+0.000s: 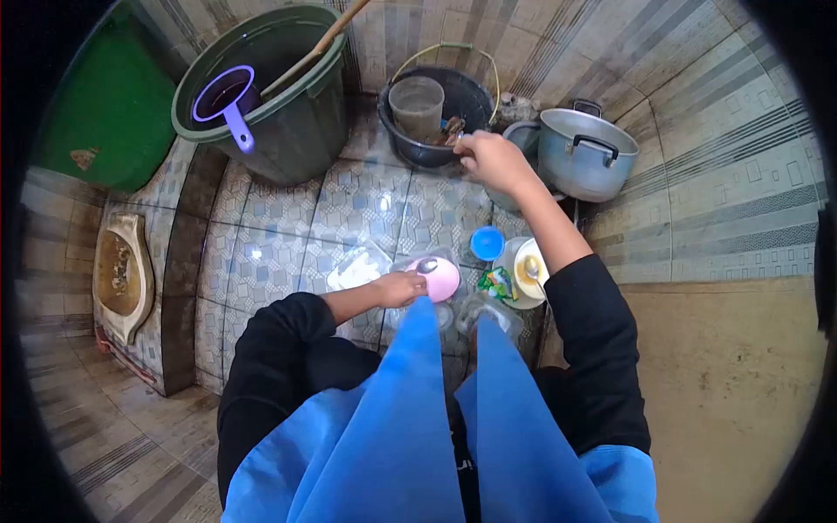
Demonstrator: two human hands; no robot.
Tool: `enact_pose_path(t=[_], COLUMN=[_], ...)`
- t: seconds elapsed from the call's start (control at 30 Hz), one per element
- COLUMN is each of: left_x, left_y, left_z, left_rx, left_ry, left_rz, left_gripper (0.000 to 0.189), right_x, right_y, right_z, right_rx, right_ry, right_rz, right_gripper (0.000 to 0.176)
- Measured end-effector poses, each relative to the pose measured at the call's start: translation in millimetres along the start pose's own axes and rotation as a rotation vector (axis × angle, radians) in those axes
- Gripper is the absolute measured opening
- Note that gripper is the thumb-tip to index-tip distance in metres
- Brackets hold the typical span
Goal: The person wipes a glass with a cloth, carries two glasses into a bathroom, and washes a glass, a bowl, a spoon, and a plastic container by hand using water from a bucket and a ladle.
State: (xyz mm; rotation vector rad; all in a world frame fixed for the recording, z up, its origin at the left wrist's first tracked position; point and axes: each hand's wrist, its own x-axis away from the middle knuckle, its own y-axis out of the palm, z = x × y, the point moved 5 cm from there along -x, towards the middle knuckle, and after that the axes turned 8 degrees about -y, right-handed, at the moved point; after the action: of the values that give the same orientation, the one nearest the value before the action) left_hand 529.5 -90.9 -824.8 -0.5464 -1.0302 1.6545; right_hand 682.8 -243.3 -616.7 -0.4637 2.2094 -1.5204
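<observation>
My left hand (401, 289) is closed beside a pink bowl (442, 281), with a metal spoon (427, 266) reaching from its fingers over the bowl. My right hand (495, 161) is stretched forward to the rim of a black bucket (425, 157). Its fingers are pinched together; what they hold, if anything, is too small to name. Inside that bucket are a grey plastic container (417, 105) and some brownish scraps (452, 131). Around my left hand lie a clear plastic container (359, 267) and a blue bowl (487, 243).
A white bowl (528, 261) with a spoon and yellowish residue stands at right, near a green packet (496, 284). Behind are a large aluminium pot (586, 161) and a green tub (301, 131) with a purple dipper (234, 109). A squat toilet (131, 296) is at left.
</observation>
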Motion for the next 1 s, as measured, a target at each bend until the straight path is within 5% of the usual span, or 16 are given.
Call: enact_pose_path(t=[0.1, 0.3, 0.43, 0.53, 0.77, 0.9, 1.0], left_x=[-9, -17, -16, -15, 1, 12, 14], left_y=[17, 40, 50, 55, 40, 38, 39], left_z=[12, 41, 40, 41, 31, 22, 19], left_rx=[-0.093, -0.046, -0.138, -0.096, -0.055, 0.17, 0.29], left_ry=[-0.034, 0.006, -0.178, -0.19, -0.135, -0.222, -0.298], left_rz=[-0.093, 0.046, -0.026, 0.108, 0.172, 0.369, 0.425], left_gripper=[0.025, 0.093, 0.09, 0.086, 0.073, 0.074, 0.073], right_x=[-15, -68, -85, -101, -127, -154, -176], right_y=[-3, 2, 10, 20, 27, 37, 54], right_z=[-16, -50, -93, -123, -171, -181, -183], right_rx=[0.106, 0.301, 0.279, 0.33, 0.01, -0.131, -0.363], right_ry=[-0.049, -0.159, -0.142, -0.221, -0.125, -0.095, 0.095], right_rz=[-0.095, -0.004, 0.099, 0.076, 0.085, 0.095, 0.047], right_gripper=[0.014, 0.014, 0.011, 0.011, 0.013, 0.016, 0.026])
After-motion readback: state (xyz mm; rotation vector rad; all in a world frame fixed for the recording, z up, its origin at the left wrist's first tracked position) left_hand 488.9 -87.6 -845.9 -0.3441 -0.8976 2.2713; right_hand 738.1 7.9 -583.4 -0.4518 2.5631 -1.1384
